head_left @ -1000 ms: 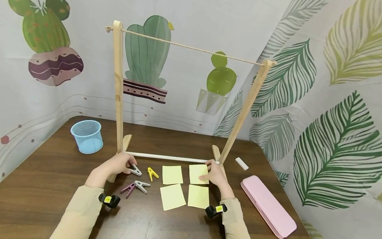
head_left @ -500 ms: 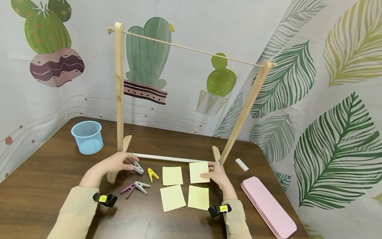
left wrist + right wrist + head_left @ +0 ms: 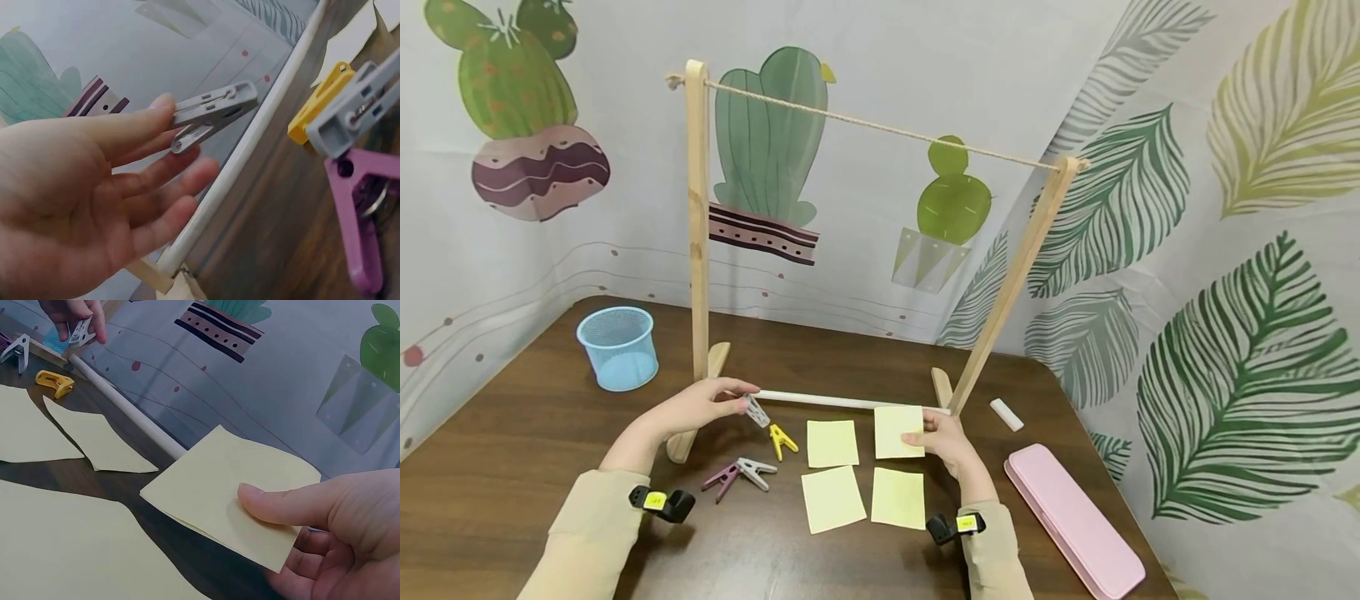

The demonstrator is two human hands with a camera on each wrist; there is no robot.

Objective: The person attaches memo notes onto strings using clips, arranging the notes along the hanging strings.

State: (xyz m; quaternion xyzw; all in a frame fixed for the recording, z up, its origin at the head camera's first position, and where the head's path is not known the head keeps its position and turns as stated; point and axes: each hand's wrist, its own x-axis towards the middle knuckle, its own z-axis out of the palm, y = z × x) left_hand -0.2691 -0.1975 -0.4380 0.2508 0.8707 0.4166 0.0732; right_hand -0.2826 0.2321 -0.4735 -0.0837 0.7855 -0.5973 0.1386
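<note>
My left hand [image 3: 703, 406] pinches a grey clothespin [image 3: 215, 106] by its handle ends, thumb on one arm and fingers under the other. My right hand [image 3: 946, 439] holds a yellow sticky note [image 3: 228, 494] at its right edge, thumb on top, raised off the table. Three more yellow notes lie flat, among them the back left note [image 3: 832, 443]. A yellow clothespin [image 3: 782, 442] lies just right of the left hand. Nearer the front, a purple clothespin [image 3: 722, 480] and another grey clothespin [image 3: 755, 473] lie together.
A wooden frame [image 3: 698, 217] with a rope [image 3: 880, 127] strung across its top and a white bar [image 3: 820, 401] below stands behind the hands. A blue mesh basket [image 3: 619, 350] is at left; a pink case [image 3: 1073, 521] and white block [image 3: 1006, 414] are at right.
The left hand has lifted the grey clothespin and turned it, moving slightly right. The right hand has raised its note off the table.
</note>
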